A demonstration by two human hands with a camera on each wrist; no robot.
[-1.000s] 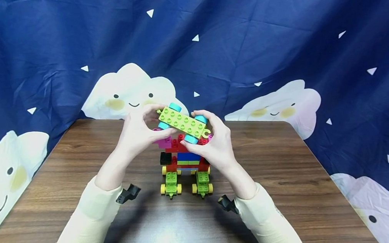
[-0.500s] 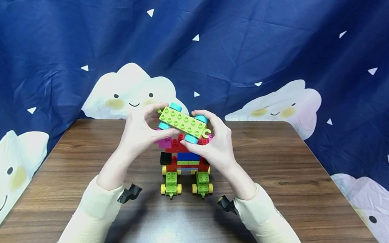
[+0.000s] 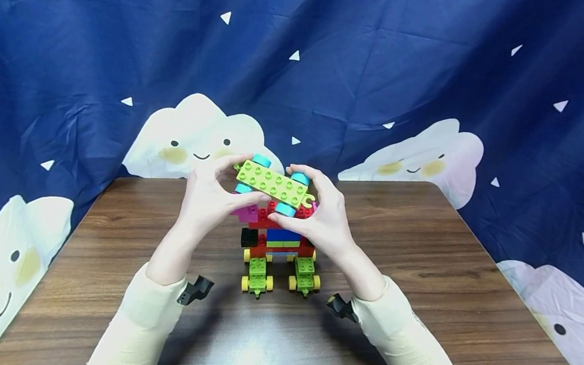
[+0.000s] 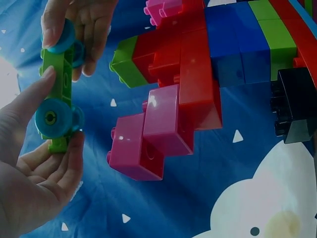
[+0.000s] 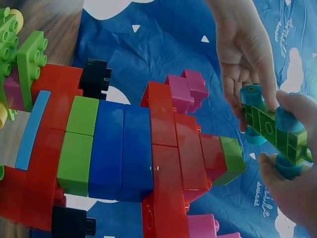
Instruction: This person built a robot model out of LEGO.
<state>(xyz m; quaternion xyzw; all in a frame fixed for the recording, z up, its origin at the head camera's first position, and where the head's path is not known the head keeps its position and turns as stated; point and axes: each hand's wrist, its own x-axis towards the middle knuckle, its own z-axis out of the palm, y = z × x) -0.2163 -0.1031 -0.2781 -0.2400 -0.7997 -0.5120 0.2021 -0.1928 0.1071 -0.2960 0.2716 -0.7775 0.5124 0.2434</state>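
Both hands hold up a lime-green toy car base (image 3: 273, 184) with turquoise wheels, tilted with its studs facing the head camera. My left hand (image 3: 202, 199) grips its left end, thumb along the near side. The right hand (image 3: 326, 214) pinches the wheels at the other end between thumb and fingers. Behind and below stands a toy brick figure (image 3: 283, 236) of red, blue, green, pink and black bricks, partly hidden by the base and right hand. In the right wrist view, a green brick (image 5: 233, 161) tops the figure. The car base is apart from it.
The figure stands on two green wheeled bases (image 3: 256, 275) with yellow wheels, on a brown wooden table (image 3: 409, 265). A blue curtain (image 3: 345, 73) with white clouds hangs behind the table. Black wrist mounts (image 3: 195, 289) stick out from the sleeves.
Almost nothing differs. The car base has shifted very slightly to the left in both hands; the brick figure stays in place.
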